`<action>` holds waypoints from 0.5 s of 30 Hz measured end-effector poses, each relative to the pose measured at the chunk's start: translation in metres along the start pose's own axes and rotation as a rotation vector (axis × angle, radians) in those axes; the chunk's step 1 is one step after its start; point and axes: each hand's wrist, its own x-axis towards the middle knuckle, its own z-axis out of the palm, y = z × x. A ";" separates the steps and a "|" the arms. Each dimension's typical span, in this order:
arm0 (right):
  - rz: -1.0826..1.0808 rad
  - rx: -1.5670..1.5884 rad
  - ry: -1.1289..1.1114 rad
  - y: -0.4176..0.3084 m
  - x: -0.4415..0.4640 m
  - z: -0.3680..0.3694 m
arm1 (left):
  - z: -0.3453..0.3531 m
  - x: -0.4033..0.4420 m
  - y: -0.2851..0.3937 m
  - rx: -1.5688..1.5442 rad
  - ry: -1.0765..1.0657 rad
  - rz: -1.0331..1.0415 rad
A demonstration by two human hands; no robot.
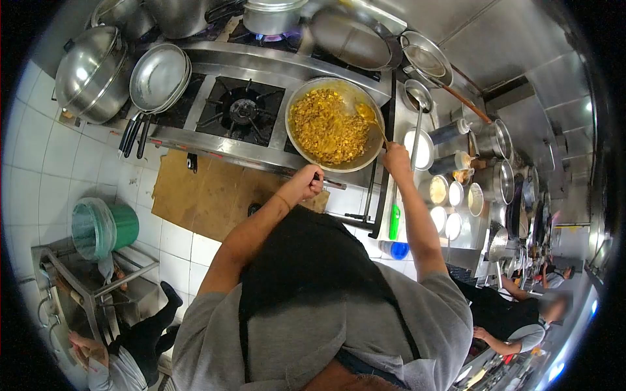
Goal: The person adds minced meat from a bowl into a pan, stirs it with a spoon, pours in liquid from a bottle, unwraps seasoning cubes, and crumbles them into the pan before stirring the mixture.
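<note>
A wide metal pan [293, 124] sits on the front of the stove, holding a yellow-brown chopped food mixture [329, 127]. My right hand [396, 161] is closed around the handle of a metal spoon [366, 113], whose bowl rests in the food at the pan's right side. At the pan's lower left edge, my left hand [305, 184] is closed in a fist around a dark handle, of which only a part shows.
An unused burner [243, 111] lies left of the pan, with stacked frying pans [158, 78] beyond. A pot [270, 16] stands over a lit flame behind. Bowls [439, 189] and containers line the right counter. Other people [508, 319] are at lower right and lower left.
</note>
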 end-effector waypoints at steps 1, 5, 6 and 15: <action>0.003 -0.001 0.003 -0.001 -0.005 0.006 | 0.000 -0.001 0.000 0.018 0.000 0.002; -0.439 -0.012 0.099 0.004 -0.012 0.090 | 0.001 0.000 0.002 0.045 -0.003 -0.031; -0.442 -0.013 0.102 -0.008 -0.010 0.083 | 0.000 0.001 0.003 0.044 -0.004 -0.027; 0.300 1.112 -0.437 -0.046 -0.016 0.023 | 0.004 -0.002 -0.001 0.067 -0.032 0.028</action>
